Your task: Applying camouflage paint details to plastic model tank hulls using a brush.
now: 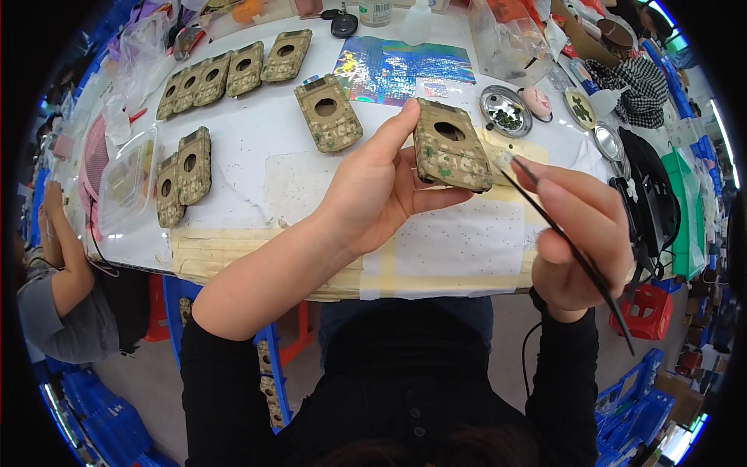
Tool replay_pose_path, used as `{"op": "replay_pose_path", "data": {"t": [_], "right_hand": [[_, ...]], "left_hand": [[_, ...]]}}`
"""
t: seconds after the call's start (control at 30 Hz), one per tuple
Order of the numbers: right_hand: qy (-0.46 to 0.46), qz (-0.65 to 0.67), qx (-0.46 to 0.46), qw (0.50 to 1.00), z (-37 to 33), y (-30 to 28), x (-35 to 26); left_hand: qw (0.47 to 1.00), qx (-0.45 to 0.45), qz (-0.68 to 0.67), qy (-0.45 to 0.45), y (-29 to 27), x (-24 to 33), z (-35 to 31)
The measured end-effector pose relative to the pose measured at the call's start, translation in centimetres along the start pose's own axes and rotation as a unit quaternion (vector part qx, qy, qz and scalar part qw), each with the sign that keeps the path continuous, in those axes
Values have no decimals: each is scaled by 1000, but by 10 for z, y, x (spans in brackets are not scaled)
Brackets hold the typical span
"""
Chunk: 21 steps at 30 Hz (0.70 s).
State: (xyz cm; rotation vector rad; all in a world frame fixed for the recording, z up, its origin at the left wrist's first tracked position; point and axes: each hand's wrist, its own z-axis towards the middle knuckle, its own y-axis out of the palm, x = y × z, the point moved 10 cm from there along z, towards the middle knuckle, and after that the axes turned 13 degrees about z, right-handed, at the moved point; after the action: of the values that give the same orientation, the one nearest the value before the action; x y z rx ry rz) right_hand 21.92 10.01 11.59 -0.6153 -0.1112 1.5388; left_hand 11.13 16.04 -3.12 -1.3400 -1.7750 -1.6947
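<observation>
My left hand point(373, 175) grips a camouflage-patterned case point(451, 148) with a round hole, raised above the table, thumb on its upper left edge and fingers behind. To the right of the case, my right hand point(587, 226) is closed on slim black tweezers point(572, 245). Their tips are near the case's right edge but apart from it. Something small and whitish shows by the tips, too small to name. Just left of the held case lies another camouflage case point(328, 115). A round metal tin point(506, 110) with small dark green pieces sits beyond my right hand.
More camouflage cases point(286, 56) stand in a row at the back left, and a pair point(194, 165) lies nearer. Paper with small specks point(459, 241) covers the front. A shiny holographic sheet point(397, 62), a clear plastic container point(131, 183) and a co-worker's arm point(74, 241) surround this.
</observation>
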Motion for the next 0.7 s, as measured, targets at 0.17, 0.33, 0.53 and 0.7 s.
{"op": "replay_pose_path", "data": {"t": [0.17, 0.33, 0.53, 0.7], "right_hand": [[42, -39, 48, 997, -13, -26, 10], [166, -167, 83, 968, -32, -42, 42], [215, -207, 4, 954, -46, -18, 65], [207, -205, -9, 957, -49, -9, 71]], "left_hand": [[1000, 5, 13, 11, -1, 0, 3], [1000, 7, 12, 7, -4, -2, 4], [1000, 14, 4, 0, -7, -5, 6], [1000, 18, -1, -1, -8, -6, 7]]}}
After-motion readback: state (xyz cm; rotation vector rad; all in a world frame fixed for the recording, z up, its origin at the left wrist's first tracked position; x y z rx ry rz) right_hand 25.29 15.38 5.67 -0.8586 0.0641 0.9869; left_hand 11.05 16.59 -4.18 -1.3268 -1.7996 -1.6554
